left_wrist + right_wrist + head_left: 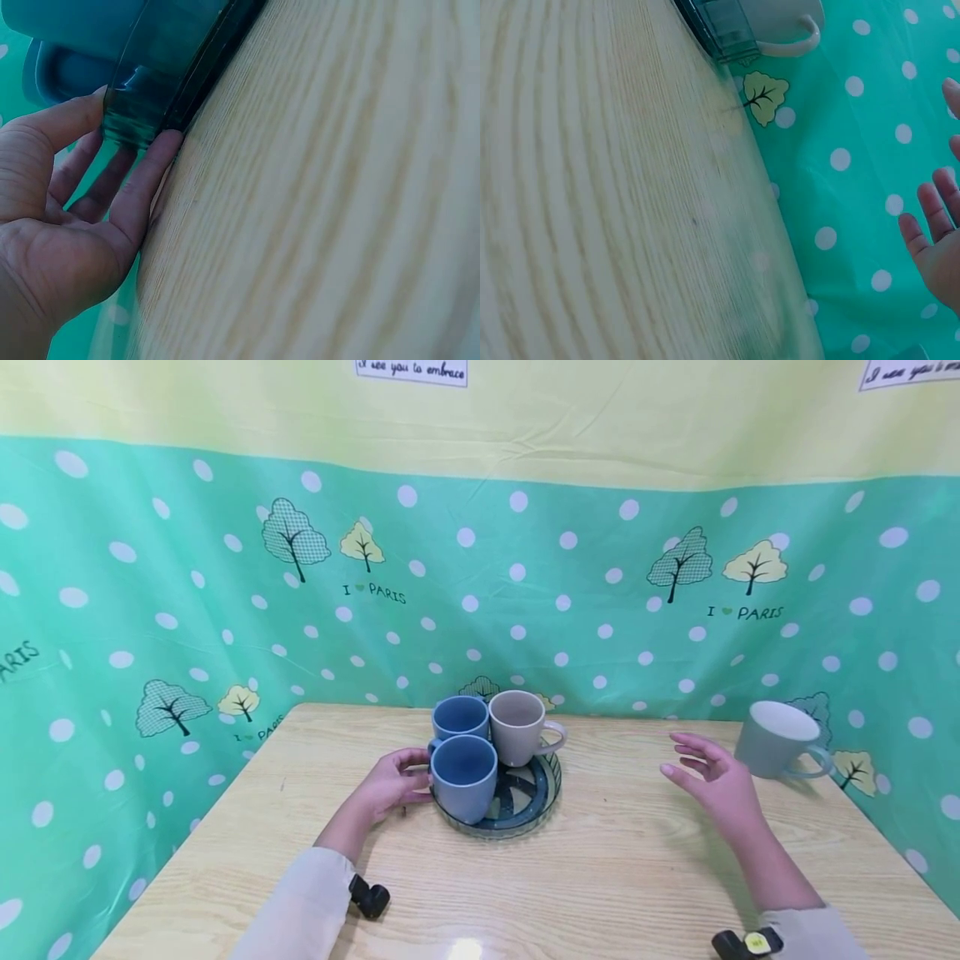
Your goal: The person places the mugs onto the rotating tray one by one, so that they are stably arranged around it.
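Note:
A round glass tray with a dark pattern stands on the table and bears three mugs. Two are blue: a front mug and a rear mug. The third, a pinkish-grey mug, has its handle to the right. My left hand touches the tray's left side with its fingertips; the left wrist view shows the thumb and fingers against the glass wall. My right hand is held up, holding nothing, fingers loosely bent. Just right of it, a grey-green mug with a pale inside stands alone.
The light wooden table ends at the back against a green polka-dot cloth. The lone mug stands near the table's far right corner. Bare wood lies between the tray and my right hand.

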`<state>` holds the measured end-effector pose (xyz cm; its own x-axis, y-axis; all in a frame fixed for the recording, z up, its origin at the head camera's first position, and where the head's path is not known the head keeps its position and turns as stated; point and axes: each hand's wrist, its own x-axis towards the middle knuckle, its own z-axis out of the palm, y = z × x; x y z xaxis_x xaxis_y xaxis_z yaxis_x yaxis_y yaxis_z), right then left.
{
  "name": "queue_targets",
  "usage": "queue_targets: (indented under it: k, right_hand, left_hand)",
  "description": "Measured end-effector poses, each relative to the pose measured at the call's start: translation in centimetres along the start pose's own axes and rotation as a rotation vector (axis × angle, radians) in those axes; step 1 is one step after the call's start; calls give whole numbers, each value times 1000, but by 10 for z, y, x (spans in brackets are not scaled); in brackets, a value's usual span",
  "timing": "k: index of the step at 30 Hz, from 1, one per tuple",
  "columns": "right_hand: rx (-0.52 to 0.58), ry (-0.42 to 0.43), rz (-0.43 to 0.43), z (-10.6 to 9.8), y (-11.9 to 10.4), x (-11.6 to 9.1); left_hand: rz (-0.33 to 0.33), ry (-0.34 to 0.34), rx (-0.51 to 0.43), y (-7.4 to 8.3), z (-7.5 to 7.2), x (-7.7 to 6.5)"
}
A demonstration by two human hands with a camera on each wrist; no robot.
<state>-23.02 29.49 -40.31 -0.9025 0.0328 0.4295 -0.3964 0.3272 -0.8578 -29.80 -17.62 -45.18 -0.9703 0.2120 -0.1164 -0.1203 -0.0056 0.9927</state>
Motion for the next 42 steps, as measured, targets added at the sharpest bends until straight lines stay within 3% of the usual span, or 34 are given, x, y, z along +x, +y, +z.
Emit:
queue_targets:
  k: [12,24,42]
  right_hand:
    - [-121,60,-5,-17,1,0]
    - [-138,87,109,-40,-2,-4]
    - [-160,162,170,-66,3,-12]
  left_hand:
    - [-2,-14,-3,2,0,0]
    - [1,-8,0,0,1,0]
    - [19,4,27,0,1,-7]
